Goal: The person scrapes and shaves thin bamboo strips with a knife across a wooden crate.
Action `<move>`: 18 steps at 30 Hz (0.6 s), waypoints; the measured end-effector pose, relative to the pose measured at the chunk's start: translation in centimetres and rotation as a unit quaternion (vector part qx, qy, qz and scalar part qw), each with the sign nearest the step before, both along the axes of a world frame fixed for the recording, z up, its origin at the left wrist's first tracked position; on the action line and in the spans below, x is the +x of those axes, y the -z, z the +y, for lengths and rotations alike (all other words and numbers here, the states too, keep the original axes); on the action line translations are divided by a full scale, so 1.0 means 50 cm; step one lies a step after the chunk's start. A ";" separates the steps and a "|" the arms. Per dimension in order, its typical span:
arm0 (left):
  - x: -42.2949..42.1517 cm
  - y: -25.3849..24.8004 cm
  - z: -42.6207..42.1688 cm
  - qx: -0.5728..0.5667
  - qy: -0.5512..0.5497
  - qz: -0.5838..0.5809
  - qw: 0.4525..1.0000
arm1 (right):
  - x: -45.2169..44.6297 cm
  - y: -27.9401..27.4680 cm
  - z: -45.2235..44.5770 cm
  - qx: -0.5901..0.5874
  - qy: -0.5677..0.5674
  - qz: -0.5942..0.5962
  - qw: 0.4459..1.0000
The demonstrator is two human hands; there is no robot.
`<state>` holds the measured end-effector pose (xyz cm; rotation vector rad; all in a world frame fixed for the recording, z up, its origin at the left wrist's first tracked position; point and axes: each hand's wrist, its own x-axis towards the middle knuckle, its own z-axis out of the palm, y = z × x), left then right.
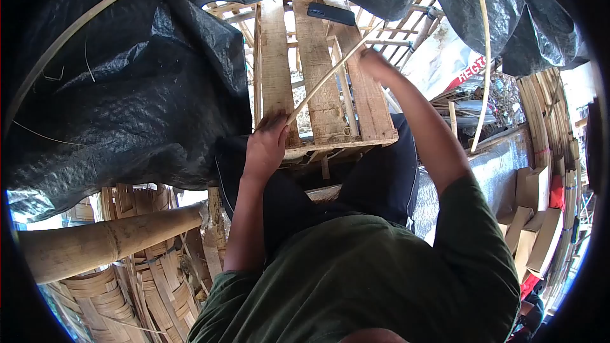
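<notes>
A thin pale bamboo strip (326, 78) slants across a slatted wooden bench (316, 70), from lower left to upper right. My left hand (265, 146) is closed round its lower end, over the left slat near the bench's front edge. Higher up, my right hand (376, 65) is closed beside the upper part of the strip, above the right slat. Its fingers are small and a little blurred, so what they grip cannot be made out. A dark phone (331, 13) lies across the far ends of the slats.
Black plastic sheeting (146, 89) hangs at the left and along the top. A thick bamboo pole (114, 241) crosses the lower left above woven bamboo (152, 286). Cardboard boxes (534, 228) stand at the right, and a curved strip (487, 57) hangs at the upper right.
</notes>
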<state>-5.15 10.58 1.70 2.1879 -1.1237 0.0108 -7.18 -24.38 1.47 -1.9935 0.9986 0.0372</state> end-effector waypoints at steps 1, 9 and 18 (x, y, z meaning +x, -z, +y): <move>-0.001 0.001 0.002 0.002 -0.001 0.001 1.000 | -0.019 -0.032 0.076 -0.051 -0.069 0.069 0.994; 0.002 0.006 -0.001 -0.015 -0.006 0.001 1.000 | -0.012 -0.007 0.090 -0.012 -0.100 0.058 0.993; 0.006 0.011 0.000 -0.026 0.008 -0.009 1.000 | -0.011 -0.056 0.088 -0.085 -0.184 0.105 0.974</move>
